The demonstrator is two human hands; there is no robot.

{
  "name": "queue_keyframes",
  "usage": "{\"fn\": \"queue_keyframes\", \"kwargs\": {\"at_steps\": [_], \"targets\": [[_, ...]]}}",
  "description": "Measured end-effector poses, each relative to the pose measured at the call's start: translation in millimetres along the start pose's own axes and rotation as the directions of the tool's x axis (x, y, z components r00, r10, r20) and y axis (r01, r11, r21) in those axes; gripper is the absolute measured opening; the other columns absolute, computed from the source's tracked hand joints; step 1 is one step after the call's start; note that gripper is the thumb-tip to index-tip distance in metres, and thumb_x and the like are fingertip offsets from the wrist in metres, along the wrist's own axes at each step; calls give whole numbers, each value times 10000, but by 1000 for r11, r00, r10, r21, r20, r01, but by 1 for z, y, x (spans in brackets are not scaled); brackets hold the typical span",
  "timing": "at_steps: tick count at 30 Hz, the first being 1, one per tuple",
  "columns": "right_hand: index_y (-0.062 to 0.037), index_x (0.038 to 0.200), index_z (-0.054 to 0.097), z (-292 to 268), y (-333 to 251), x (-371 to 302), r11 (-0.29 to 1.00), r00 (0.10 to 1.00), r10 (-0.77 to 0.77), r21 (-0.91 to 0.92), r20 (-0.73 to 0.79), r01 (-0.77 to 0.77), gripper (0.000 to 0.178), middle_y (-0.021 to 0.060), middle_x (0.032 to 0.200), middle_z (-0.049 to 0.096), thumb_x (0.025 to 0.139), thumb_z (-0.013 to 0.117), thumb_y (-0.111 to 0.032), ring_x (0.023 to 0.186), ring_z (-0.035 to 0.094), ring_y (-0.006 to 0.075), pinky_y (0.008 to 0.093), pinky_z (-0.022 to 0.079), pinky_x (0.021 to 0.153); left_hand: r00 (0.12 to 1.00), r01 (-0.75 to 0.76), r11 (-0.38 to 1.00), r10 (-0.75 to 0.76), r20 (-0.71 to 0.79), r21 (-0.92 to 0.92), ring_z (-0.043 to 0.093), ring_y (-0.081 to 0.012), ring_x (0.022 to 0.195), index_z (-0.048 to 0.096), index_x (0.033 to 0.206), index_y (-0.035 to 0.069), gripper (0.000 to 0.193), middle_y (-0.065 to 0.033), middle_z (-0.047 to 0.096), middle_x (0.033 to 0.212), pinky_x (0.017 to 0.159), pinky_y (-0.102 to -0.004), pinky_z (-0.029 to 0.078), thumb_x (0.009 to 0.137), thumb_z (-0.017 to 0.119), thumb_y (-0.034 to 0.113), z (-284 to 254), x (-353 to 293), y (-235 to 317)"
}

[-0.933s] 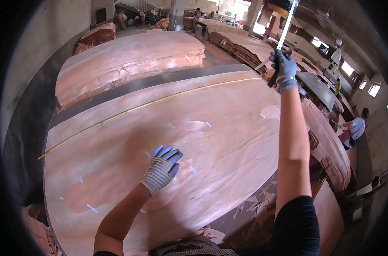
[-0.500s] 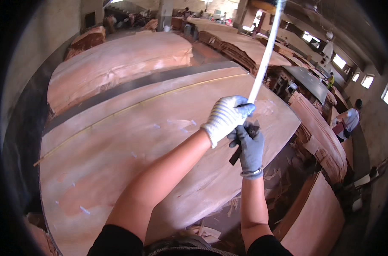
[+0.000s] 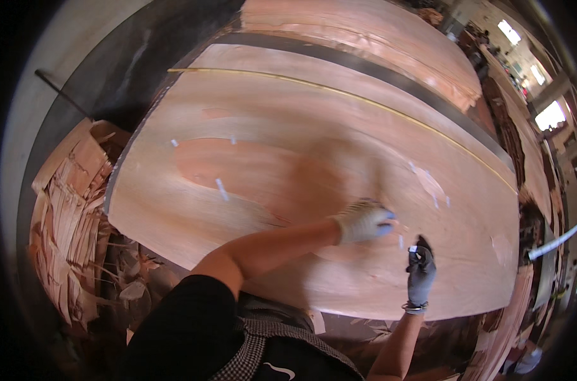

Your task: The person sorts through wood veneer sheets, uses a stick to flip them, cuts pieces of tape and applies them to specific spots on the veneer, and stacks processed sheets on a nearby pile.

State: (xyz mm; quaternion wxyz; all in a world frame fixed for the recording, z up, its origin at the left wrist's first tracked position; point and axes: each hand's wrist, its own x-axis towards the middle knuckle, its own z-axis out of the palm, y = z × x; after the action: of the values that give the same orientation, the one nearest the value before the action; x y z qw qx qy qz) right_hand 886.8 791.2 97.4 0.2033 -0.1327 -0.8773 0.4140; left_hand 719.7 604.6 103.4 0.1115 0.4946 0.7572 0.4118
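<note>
Taped veneer sheet (image 3: 326,171); stack (image 3: 364,41) beyond

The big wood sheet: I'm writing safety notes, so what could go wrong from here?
The left hand is at or just over the wood sheet, near a short white strip; it might snag the strip's edge. A small white piece at the fingertips of the right hand might drop or stick there. The yellow rod lies along the sheet's far side with no visible clamp, so a knock could shift it.
</note>
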Motion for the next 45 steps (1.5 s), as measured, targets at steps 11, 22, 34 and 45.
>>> {"fn": "queue_keyframes", "kwargs": {"at_steps": [11,22,34,45], "targets": [[-8,921,570,422,-145,130,761,652,361,193,667,-619,197,81,738,636,854,573,-193,531,576,113,235,395,410,761,567,745,-311,-570,351,558,-309,914,623,964,61,224,-129,616,986,809,-425,441,790,551,183,-223,-261,-313],[-10,701,593,612,-155,221,836,753,521,-61,402,-546,190,77,559,589,800,595,-172,425,543,152,274,385,376,992,115,787,-55,-117,607,420,-282,1188,535,1168,69,405,-121,497,1238,1017,-430,290,800,540,238,-275,-197,-434],[-9,914,585,619,-194,221,815,614,440,-6,655,-579,153,65,738,636,830,570,-136,517,588,139,249,403,388,853,458,878,-393,-343,134,412,-294,1211,574,1090,47,322,-147,488,1262,1026,-448,298,830,518,227,-320,-254,-439],[-10,786,651,638,-211,202,800,523,488,-598,698,52,372,136,680,647,725,682,-375,624,635,256,365,497,634,884,462,626,-380,-271,629,410,-252,1206,552,1164,52,405,-94,509,1247,1066,-411,223,848,465,292,-341,-272,-455]]}}
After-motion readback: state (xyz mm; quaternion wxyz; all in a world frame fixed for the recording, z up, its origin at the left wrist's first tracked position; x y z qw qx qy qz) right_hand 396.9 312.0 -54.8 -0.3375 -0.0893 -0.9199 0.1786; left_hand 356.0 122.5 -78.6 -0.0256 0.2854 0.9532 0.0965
